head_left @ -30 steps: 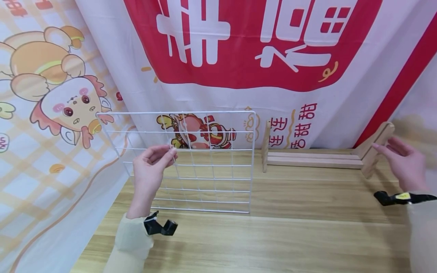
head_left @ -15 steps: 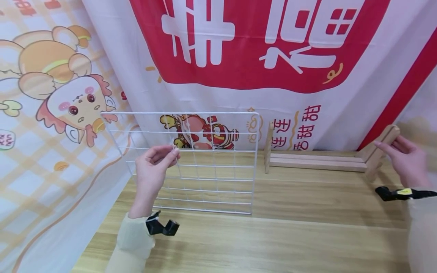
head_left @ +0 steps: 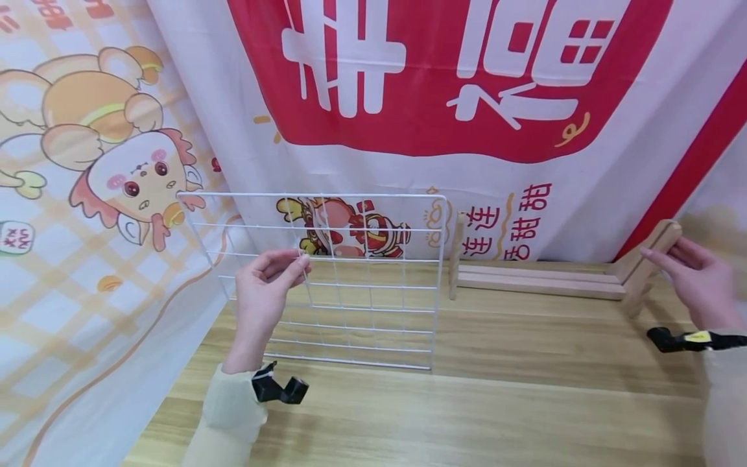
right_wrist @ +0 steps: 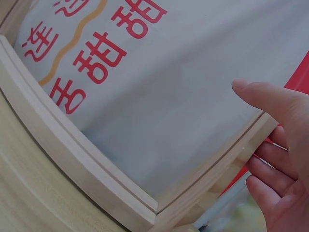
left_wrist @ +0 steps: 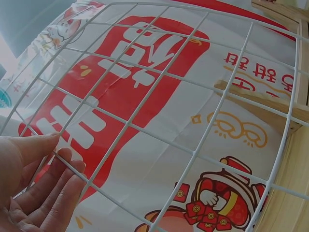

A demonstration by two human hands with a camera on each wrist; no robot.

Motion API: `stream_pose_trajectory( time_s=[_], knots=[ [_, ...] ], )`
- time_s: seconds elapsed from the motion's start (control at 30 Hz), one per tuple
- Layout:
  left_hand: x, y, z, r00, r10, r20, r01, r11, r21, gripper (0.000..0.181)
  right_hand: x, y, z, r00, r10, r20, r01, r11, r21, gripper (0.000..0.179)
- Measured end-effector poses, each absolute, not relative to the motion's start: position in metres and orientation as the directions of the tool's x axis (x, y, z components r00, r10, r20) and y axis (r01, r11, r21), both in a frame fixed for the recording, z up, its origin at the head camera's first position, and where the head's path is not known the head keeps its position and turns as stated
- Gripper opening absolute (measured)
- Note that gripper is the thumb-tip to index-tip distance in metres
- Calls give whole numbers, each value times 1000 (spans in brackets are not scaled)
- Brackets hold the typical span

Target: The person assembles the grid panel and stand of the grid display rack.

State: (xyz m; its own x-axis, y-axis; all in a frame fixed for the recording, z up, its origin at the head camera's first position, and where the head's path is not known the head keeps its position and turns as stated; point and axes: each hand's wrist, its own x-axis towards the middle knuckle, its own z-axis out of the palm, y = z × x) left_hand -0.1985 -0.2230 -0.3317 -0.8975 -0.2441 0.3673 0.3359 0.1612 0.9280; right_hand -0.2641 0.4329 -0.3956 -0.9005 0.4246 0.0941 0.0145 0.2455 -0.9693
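Left hand pinches wire grid left of wooden stand; right hand grips stand's right end. One-point pinch could let grid swivel.

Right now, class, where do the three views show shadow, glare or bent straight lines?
Head: soft shadow on the right side of the tabletop; left wrist: the wire grid bows, with bright glare at the left edge; right wrist: dimmer, the wooden rail curves.

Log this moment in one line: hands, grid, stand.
left hand: pinches white wire grid | right hand: grips wooden stand at one end | grid: left of stand, apart | stand: on table
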Motion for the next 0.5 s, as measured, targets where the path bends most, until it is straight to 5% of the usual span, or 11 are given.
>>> stream_pose_trajectory(
  time_s=[0.5],
  knots=[
    [-199, -220, -329, -897, -257, 359, 322, 175, 930, 38, -260, 436, -398, -934, 335, 123, 31, 419, -907, 68]
  ],
)
